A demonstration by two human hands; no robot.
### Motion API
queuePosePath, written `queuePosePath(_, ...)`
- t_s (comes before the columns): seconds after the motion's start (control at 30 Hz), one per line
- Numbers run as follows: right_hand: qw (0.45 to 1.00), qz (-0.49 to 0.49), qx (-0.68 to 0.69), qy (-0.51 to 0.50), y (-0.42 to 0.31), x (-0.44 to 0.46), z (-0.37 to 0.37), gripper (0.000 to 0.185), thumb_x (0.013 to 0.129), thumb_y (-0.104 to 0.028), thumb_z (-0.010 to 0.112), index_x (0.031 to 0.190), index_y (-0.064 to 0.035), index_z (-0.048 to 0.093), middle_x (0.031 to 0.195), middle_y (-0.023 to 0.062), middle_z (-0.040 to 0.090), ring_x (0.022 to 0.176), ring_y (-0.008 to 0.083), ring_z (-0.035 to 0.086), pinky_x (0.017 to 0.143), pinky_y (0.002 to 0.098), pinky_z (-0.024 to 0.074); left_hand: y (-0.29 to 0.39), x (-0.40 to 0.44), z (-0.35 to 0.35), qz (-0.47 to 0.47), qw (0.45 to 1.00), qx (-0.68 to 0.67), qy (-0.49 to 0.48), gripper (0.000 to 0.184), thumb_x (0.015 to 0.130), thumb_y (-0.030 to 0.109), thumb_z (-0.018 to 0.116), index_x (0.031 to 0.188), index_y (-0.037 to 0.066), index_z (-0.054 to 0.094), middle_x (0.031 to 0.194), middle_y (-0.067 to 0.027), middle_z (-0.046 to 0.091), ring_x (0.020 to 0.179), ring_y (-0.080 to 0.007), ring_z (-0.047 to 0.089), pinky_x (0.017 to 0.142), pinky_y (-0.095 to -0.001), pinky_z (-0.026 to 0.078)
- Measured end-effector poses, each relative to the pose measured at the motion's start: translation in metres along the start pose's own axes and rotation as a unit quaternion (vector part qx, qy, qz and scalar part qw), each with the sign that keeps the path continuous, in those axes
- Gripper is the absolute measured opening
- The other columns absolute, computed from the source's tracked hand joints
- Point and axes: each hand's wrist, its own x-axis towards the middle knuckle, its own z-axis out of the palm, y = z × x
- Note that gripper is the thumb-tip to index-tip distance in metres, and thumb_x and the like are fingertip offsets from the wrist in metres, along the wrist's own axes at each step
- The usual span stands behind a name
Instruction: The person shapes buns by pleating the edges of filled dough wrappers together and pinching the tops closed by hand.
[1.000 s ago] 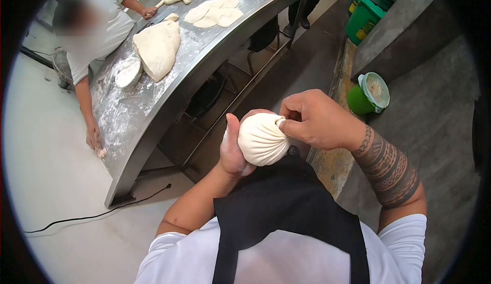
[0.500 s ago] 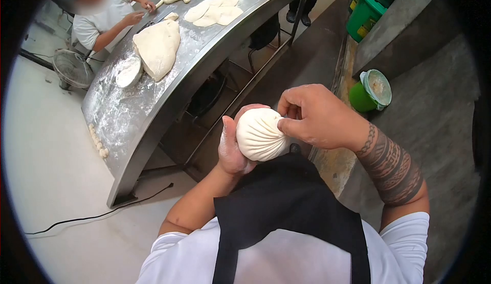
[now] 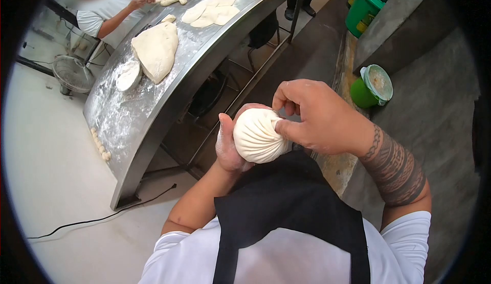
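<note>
A round, pleated dough bun [image 3: 258, 136] rests in my left hand [image 3: 229, 148], whose palm and fingers wrap round its left and far sides, with the thumb raised. My right hand [image 3: 319, 117] pinches the gathered pleats at the bun's right edge between thumb and forefinger. The folds fan out from that pinch across the white dough. Both hands are in the air in front of the black apron [image 3: 291, 202].
A floured metal table [image 3: 120, 112] at the upper left bears a large dough piece [image 3: 156, 48], flat dough sheets [image 3: 209, 12], a flour bowl [image 3: 128, 76] and small dough balls [image 3: 101, 146]. A co-worker [image 3: 115, 10] stands behind it. A green bucket [image 3: 365, 89] stands right.
My right thumb and forefinger have shifted slightly at the pleats, and the bun has moved a little left. The co-worker has drawn back from the near table end, where several dough balls now show.
</note>
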Motion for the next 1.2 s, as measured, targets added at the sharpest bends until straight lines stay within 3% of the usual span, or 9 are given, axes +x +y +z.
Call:
queuePosePath(0.1, 0.997, 0.02, 0.03, -0.069, -0.001, 0.001, -0.006, 0.019, 0.082, -0.016, 0.07, 0.085, 0.002, 0.064, 0.072, 0.0161, 0.059, 0.065, 0.0282, 0.061, 0.063, 0.0378, 0.0497, 0.001, 0.001, -0.001, -0.006, 1.0, 0.011, -0.025, 0.095, 0.096, 0.079, 0.021, 0.133, -0.003, 0.048, 0.126, -0.0192, 0.061, 0.116, -0.0287, 0.064, 0.102, -0.0442, 0.052)
queuePosePath(0.3, 0.998, -0.036, -0.036, -0.026, 0.001, -0.004, 0.001, 0.018, 0.081, -0.015, 0.071, 0.084, 0.0004, 0.062, 0.074, 0.0159, 0.06, 0.066, 0.0299, 0.061, 0.064, 0.0382, 0.0498, 0.001, 0.003, 0.008, -0.021, 0.999, -0.03, -0.006, 0.097, 0.095, 0.081, 0.021, 0.133, -0.003, 0.048, 0.125, -0.0196, 0.062, 0.115, -0.0284, 0.064, 0.102, -0.0437, 0.052)
queuePosePath(0.5, 1.0, 0.018, -0.001, -0.008, -0.011, -0.001, -0.005, 0.02, 0.08, -0.014, 0.074, 0.085, 0.0017, 0.063, 0.074, 0.0141, 0.061, 0.069, 0.0261, 0.062, 0.064, 0.0372, 0.05, 0.002, 0.004, -0.003, -0.019, 0.998, -0.042, -0.044, 0.098, 0.093, 0.084, 0.022, 0.13, -0.003, 0.049, 0.125, -0.0205, 0.061, 0.115, -0.0294, 0.064, 0.101, -0.0453, 0.053)
queuePosePath(0.67, 0.996, -0.004, 0.045, -0.079, -0.005, 0.004, -0.007, 0.02, 0.081, -0.014, 0.074, 0.086, 0.0021, 0.063, 0.075, 0.0132, 0.062, 0.067, 0.026, 0.062, 0.063, 0.0375, 0.0503, 0.004, 0.006, -0.004, -0.03, 0.995, -0.047, -0.086, 0.098, 0.093, 0.084, 0.022, 0.129, -0.002, 0.051, 0.125, -0.0213, 0.061, 0.116, -0.0302, 0.064, 0.101, -0.0457, 0.053)
queuePosePath(0.87, 0.997, -0.077, -0.012, -0.015, -0.003, 0.002, 0.003, 0.016, 0.083, -0.012, 0.071, 0.084, 0.0013, 0.063, 0.075, 0.0138, 0.061, 0.069, 0.0299, 0.062, 0.063, 0.0394, 0.0504, 0.012, 0.001, 0.01, -0.068, 0.994, -0.087, 0.013, 0.098, 0.094, 0.083, 0.019, 0.13, -0.002, 0.051, 0.127, -0.0206, 0.061, 0.118, -0.0303, 0.063, 0.104, -0.0458, 0.051)
queuePosePath(1.0, 0.999, -0.048, -0.017, 0.009, -0.01, 0.004, 0.002, 0.015, 0.082, -0.011, 0.072, 0.085, 0.001, 0.064, 0.074, 0.0139, 0.06, 0.07, 0.0304, 0.063, 0.064, 0.0395, 0.051, 0.009, 0.001, -0.005, -0.057, 0.996, -0.072, -0.016, 0.098, 0.091, 0.085, 0.028, 0.13, -0.002, 0.052, 0.131, -0.0224, 0.059, 0.121, -0.0344, 0.062, 0.107, -0.0502, 0.049)
queuePosePath(1.07, 0.999, -0.036, -0.005, 0.002, -0.01, 0.005, 0.0, 0.015, 0.082, -0.011, 0.072, 0.087, 0.0011, 0.065, 0.075, 0.014, 0.061, 0.07, 0.0305, 0.064, 0.064, 0.0392, 0.0515, 0.008, 0.004, -0.012, -0.054, 0.994, -0.071, -0.067, 0.098, 0.091, 0.085, 0.028, 0.131, -0.001, 0.051, 0.132, -0.0225, 0.059, 0.121, -0.0344, 0.062, 0.107, -0.0507, 0.049)
queuePosePath(1.17, 0.998, -0.039, 0.019, -0.045, -0.009, 0.007, -0.006, 0.015, 0.082, -0.011, 0.071, 0.088, 0.0018, 0.066, 0.076, 0.015, 0.062, 0.07, 0.0311, 0.064, 0.065, 0.0389, 0.0521, 0.008, 0.001, -0.008, -0.071, 0.993, -0.087, -0.045, 0.098, 0.09, 0.086, 0.03, 0.132, 0.0, 0.05, 0.133, -0.022, 0.058, 0.121, -0.0351, 0.062, 0.109, -0.0514, 0.047)
queuePosePath(1.2, 0.996, -0.043, 0.027, -0.067, -0.009, 0.008, -0.007, 0.015, 0.082, -0.011, 0.071, 0.089, 0.0021, 0.066, 0.076, 0.0155, 0.062, 0.07, 0.0314, 0.064, 0.066, 0.0388, 0.0523, 0.009, 0.0, -0.002, -0.071, 0.994, -0.083, -0.017, 0.099, 0.09, 0.086, 0.028, 0.134, 0.0, 0.049, 0.132, -0.0209, 0.058, 0.118, -0.0335, 0.063, 0.103, -0.0494, 0.051)
